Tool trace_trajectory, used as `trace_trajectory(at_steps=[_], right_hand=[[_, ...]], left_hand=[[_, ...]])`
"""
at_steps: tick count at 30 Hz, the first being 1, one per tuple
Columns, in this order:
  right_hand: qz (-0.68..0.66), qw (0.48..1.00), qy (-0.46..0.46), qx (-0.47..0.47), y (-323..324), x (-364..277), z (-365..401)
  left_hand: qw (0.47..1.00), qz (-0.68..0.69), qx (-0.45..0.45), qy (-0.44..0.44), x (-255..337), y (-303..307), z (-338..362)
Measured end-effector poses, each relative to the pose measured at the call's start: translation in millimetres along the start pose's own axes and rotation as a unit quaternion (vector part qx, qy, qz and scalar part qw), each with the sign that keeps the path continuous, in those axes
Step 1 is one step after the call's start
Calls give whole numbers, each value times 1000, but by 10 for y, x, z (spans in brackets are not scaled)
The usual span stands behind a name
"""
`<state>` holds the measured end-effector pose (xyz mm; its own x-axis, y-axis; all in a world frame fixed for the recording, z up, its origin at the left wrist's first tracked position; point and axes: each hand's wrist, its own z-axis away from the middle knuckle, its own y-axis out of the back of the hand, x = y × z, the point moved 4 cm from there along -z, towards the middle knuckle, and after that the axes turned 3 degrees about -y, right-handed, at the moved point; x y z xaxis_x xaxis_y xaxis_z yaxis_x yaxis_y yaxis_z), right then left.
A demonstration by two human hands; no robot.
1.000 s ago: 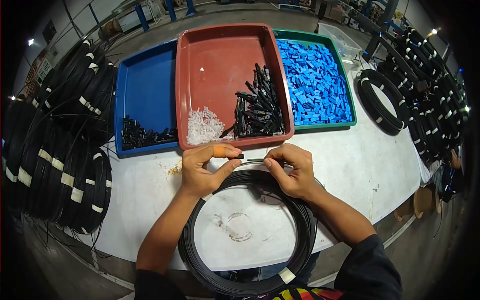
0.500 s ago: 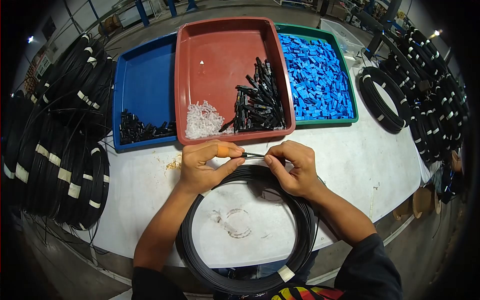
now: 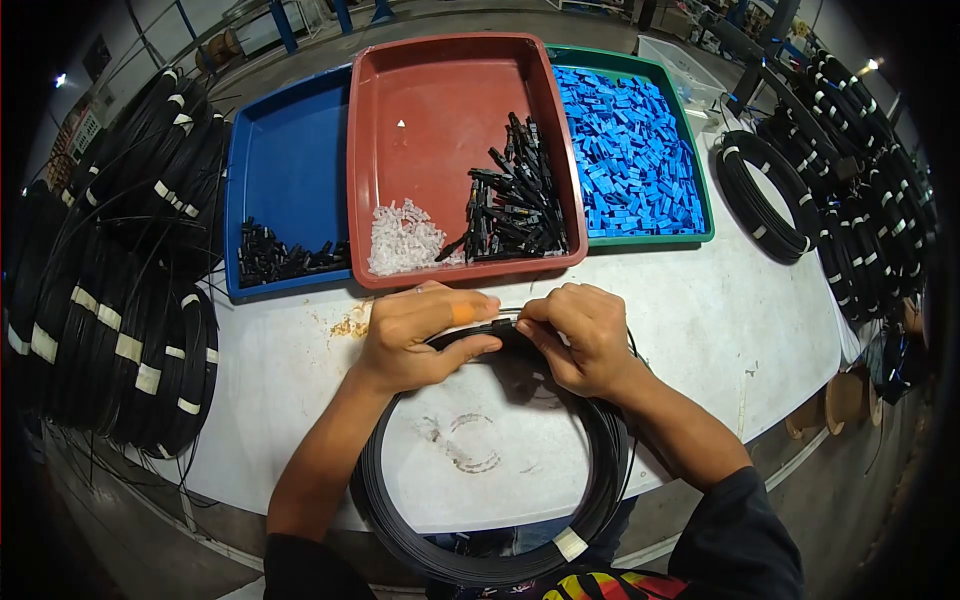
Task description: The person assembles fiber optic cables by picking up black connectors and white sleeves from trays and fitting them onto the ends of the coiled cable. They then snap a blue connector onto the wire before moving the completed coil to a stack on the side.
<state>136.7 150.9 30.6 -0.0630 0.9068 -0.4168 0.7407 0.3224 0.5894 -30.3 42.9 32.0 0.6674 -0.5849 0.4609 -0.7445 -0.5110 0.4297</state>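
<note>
A coil of black cable (image 3: pixel 612 470) lies at the table's front edge, with a white tape band at its lower right. At its top, my left hand (image 3: pixel 425 335), with orange tape on a finger, has its thumb and index finger around the black cable. My right hand (image 3: pixel 578 338) pinches the cable just to the right, the fingertips close to those of my left hand. A small dark piece (image 3: pixel 502 326) shows between the two hands; its details are too small to tell.
Behind the hands stand a blue tray (image 3: pixel 290 150) with black parts, a red tray (image 3: pixel 440 120) with clear and black parts, and a green tray (image 3: pixel 708 200) of blue parts. Cable coils hang at left (image 3: pixel 130 340) and lie at right (image 3: pixel 768 198).
Both hands have shifted slightly; the left fingertips have spread apart more and moved right. The cable piece between the hands now sits lower, against the coil's top.
</note>
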Motion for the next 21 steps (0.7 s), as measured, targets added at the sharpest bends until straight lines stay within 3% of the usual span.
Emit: trace_trajectory(at_steps=[3, 10, 12, 21], right_hand=[[-9, 1000, -19, 11, -26, 43, 19], [-25, 999, -32, 0, -68, -21, -58], [-54, 997, 49, -22, -138, -42, -49], [-78, 995, 44, -44, -106, -31, 28]], left_hand=[[999, -4, 15, 34, -38, 54, 30], [1000, 9, -12, 22, -59, 18, 40], [999, 9, -52, -12, -48, -14, 34], [999, 9, -27, -14, -9, -10, 35]])
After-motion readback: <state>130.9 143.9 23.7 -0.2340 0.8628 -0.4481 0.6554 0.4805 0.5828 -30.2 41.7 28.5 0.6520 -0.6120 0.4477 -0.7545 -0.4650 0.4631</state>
